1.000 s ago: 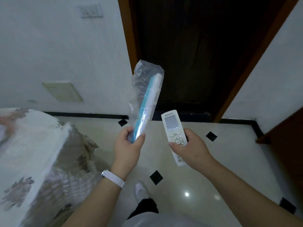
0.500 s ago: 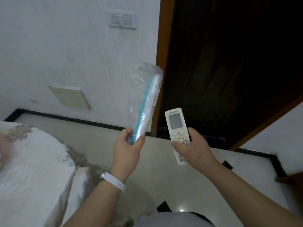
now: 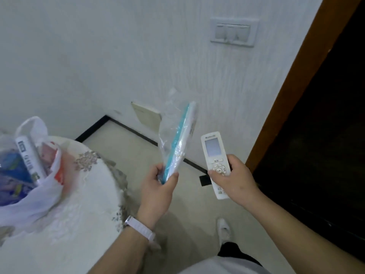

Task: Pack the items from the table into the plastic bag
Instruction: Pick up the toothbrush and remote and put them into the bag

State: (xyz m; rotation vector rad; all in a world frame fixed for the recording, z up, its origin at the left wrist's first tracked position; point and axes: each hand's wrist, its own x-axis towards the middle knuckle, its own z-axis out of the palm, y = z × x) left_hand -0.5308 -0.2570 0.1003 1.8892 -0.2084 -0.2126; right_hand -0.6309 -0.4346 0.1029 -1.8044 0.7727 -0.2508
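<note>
My left hand (image 3: 157,191) grips the lower end of a teal and white stick-shaped item in a clear wrapper (image 3: 180,142), tilted up to the right. Just to its right, my right hand (image 3: 236,181) holds a white remote control (image 3: 215,155) with a small screen, thumb on its buttons. Both are held in the air over the floor. At the far left a white plastic bag (image 3: 39,194) stands open on the table (image 3: 83,224). Inside it are a white box (image 3: 30,157) and blue and red packets.
The table wears a white lace cloth with grey flower patterns and fills the lower left. A white wall with a switch plate (image 3: 232,32) is ahead. A dark doorway with a brown frame (image 3: 296,76) lies to the right. My shoe (image 3: 224,229) is on the tiled floor.
The view has swung left and down, bringing the table and the plastic bag into sight. Both hands keep their items, still side by side.
</note>
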